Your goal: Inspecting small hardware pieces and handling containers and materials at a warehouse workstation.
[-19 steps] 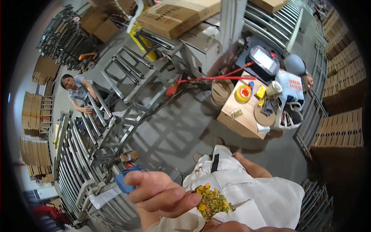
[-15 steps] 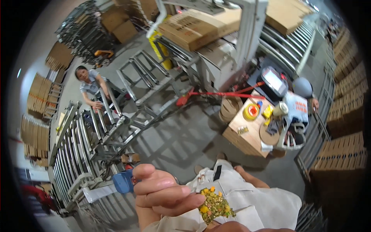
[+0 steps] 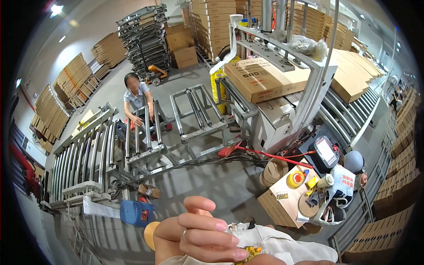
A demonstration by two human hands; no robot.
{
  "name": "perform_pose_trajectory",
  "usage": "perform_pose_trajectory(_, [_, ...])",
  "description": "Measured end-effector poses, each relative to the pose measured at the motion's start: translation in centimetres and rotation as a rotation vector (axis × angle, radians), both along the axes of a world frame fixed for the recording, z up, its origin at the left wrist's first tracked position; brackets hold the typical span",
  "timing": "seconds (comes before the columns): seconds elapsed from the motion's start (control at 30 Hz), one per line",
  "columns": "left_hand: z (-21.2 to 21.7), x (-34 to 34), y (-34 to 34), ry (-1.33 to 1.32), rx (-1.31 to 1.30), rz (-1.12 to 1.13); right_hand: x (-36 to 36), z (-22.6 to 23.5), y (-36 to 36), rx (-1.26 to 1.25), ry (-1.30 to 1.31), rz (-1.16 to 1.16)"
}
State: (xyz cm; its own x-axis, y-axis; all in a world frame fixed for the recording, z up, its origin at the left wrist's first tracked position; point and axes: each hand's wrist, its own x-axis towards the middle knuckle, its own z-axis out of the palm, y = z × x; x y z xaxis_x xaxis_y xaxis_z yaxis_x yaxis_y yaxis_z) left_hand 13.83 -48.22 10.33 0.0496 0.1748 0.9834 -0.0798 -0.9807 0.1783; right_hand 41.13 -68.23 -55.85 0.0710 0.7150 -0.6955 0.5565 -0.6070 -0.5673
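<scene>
My left hand (image 3: 203, 234) comes in at the lower middle, fingers curled and pointing right, a ring on one of them. At its lowest fingertips, close to the bottom edge, is a crumbly clump of green and yellow bits (image 3: 252, 253), held between the fingers and mostly hidden now. Behind the hand lie my pale trousers (image 3: 291, 245). No part of my right hand can be made out.
Across a roller conveyor (image 3: 84, 163) a person (image 3: 139, 99) reaches onto the rollers. At right, a wooden box (image 3: 274, 207) bears tape and small items beside a white bag (image 3: 342, 181). A large carton (image 3: 265, 81) rests in a machine. A blue container (image 3: 134, 213) stands at lower left.
The view has tilted up, so more of the machine and cartons shows. My left hand and the clump sit lower; the clump, plainly visible before, is now largely covered.
</scene>
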Motion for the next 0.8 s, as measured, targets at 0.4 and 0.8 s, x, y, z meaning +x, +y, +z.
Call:
perform_pose_trajectory(0.4, [0.5,0.9,-0.9,-0.032,-0.016,-0.031,0.8,4.8,1.5,0.054,-0.026,0.129])
perform_pose_trajectory(0.8, [-2.1,2.2,0.7,0.011,-0.097,0.002,2.1,5.7,2.3,0.081,-0.036,0.216])
